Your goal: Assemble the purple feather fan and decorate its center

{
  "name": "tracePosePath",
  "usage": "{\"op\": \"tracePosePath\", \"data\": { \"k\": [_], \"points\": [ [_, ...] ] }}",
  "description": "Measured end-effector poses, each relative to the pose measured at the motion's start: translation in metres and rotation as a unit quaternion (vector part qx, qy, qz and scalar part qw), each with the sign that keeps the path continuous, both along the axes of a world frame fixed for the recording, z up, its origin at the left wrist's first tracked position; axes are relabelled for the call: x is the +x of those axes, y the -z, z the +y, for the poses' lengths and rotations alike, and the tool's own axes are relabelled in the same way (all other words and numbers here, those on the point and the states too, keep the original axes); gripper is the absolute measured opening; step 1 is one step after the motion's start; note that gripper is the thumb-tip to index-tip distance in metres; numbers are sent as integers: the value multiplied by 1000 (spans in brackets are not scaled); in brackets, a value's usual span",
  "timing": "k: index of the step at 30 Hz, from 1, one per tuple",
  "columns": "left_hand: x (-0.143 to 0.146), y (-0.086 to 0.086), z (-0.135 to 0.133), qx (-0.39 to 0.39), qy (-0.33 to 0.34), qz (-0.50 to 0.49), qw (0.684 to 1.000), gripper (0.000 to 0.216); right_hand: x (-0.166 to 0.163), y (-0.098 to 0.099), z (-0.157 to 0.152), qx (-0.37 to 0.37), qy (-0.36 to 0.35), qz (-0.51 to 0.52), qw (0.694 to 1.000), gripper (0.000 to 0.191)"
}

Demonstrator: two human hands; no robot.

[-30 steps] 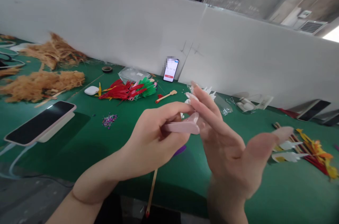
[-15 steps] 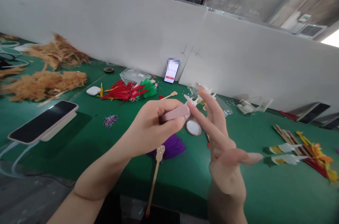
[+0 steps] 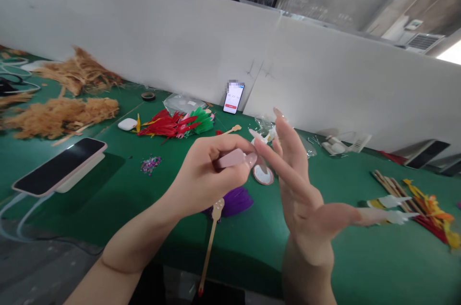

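Note:
My left hand (image 3: 212, 170) is closed around a small pale pink object (image 3: 230, 158) with a smooth, rounded body. A thin greyish piece shows between its end and my right index finger; I cannot tell what it is. My right hand (image 3: 298, 189) has its fingers stretched and thumb out to the right, its index fingertip close against my left fingertips. Beneath my left hand lie a purple feather bundle (image 3: 237, 201) and a wooden stick (image 3: 211, 252), its wide head dotted with pale beads. A round white lid or dish (image 3: 263, 175) lies between the hands.
Red feathers (image 3: 169, 123), green feathers (image 3: 203, 121) and sequins (image 3: 151, 164) lie left. Tan fibre (image 3: 65, 115) and a black-screened phone (image 3: 59, 165) are farther left. Another phone (image 3: 233, 97) leans on the white partition (image 3: 144, 36). Glue bottles (image 3: 391, 201) and sticks (image 3: 391, 189) lie right.
My left hand has turned the pink object slightly, and its end has dropped a little. My right hand's fingers have shifted slightly, with the thumb reaching further right.

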State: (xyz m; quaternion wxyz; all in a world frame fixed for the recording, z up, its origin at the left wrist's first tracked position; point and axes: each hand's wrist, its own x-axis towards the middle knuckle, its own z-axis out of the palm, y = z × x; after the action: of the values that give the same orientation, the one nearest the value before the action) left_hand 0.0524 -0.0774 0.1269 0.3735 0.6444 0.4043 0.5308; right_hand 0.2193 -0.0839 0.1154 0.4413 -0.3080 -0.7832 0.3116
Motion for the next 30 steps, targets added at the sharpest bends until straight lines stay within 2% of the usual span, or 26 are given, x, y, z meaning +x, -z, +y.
{"op": "tracePosePath", "data": {
  "k": [7,11,14,21,27,30],
  "points": [
    [-1,0,-2,-6,0,-2,1000,13,-6,5,3,-22,-28,80,996,74],
    [-2,0,-2,-3,1,-3,1000,13,-10,10,7,-50,-62,135,988,89],
    [-2,0,-3,2,4,-7,1000,12,-11,10,8,-68,-97,168,979,88],
    [-1,-2,-6,16,39,-25,999,13,-11,7,6,-80,-95,150,981,79],
    [-1,-1,-7,7,52,-19,998,12,-12,10,8,-87,-120,173,974,86],
    [-3,0,-9,2,65,-25,998,14,-13,11,7,-86,-109,176,975,85]
  ]
}}
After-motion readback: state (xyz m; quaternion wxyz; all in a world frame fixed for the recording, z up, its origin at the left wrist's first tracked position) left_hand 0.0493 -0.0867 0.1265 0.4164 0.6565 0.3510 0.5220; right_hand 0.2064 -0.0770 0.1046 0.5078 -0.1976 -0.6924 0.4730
